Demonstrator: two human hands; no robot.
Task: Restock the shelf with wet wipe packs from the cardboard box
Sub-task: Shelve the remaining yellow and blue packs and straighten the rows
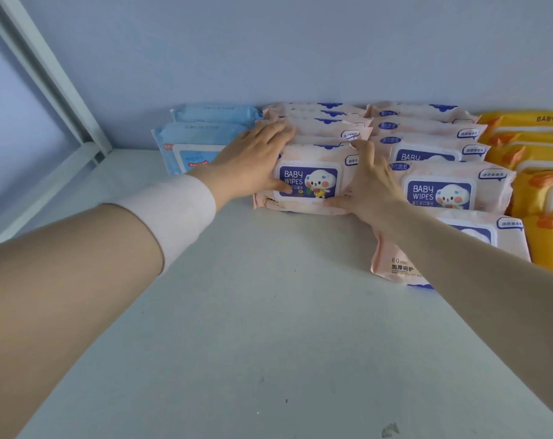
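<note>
A pink "BABY WIPES" pack (pixel 313 182) leans at the front of the middle row of pink packs on the pale shelf (pixel 237 312). My left hand (pixel 253 160) lies flat over its upper left corner and the packs behind, thumb pressed on its front label. My right hand (pixel 370 182) rests against the pack's right edge, with the fingers up at the top right corner and the thumb along the bottom edge. The cardboard box is out of view.
Two blue packs (pixel 192 141) stand left of the pink row. A second pink row (pixel 440 191) runs to the right, its nearest pack (pixel 395 267) under my right forearm. Yellow packs (pixel 538 160) fill the far right. A white shelf post (pixel 56 87) rises at the left.
</note>
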